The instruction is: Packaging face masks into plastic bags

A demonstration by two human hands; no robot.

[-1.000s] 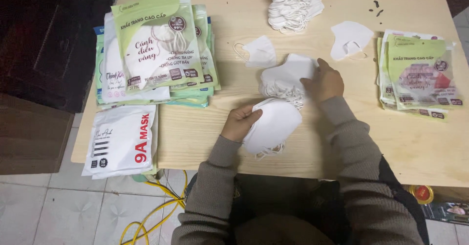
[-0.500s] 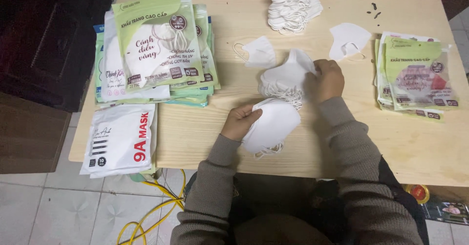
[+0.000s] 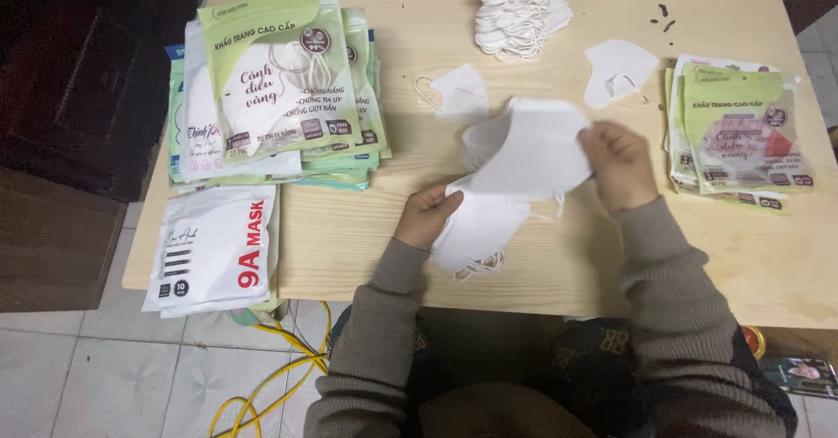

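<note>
While we look down at the pale wooden worktop (image 3: 541, 272), we see our two hands on soft white folded face masks. Our right hand (image 3: 618, 163) pinches the right edge of one flat white mask (image 3: 532, 150), fingers closed on it, and lifts it a little above the wood. Our left hand (image 3: 425, 215) presses down on a small stack of white masks (image 3: 480, 229) near the front edge, fingers curled shut on the stack's left side.

We think these masks are very light, thin and floppy. They bend easily and can slide off each other, so a gentle pinch at an edge or corner seems best. The thin ear loops could snag.

The lifted mask lies mostly flat, its long side running left to right, tilted up a bit toward the right. The stack under it slants from lower left to upper right.

Green and white packets (image 3: 279, 89) sit to the left, more packets (image 3: 742, 133) to the right.
</note>
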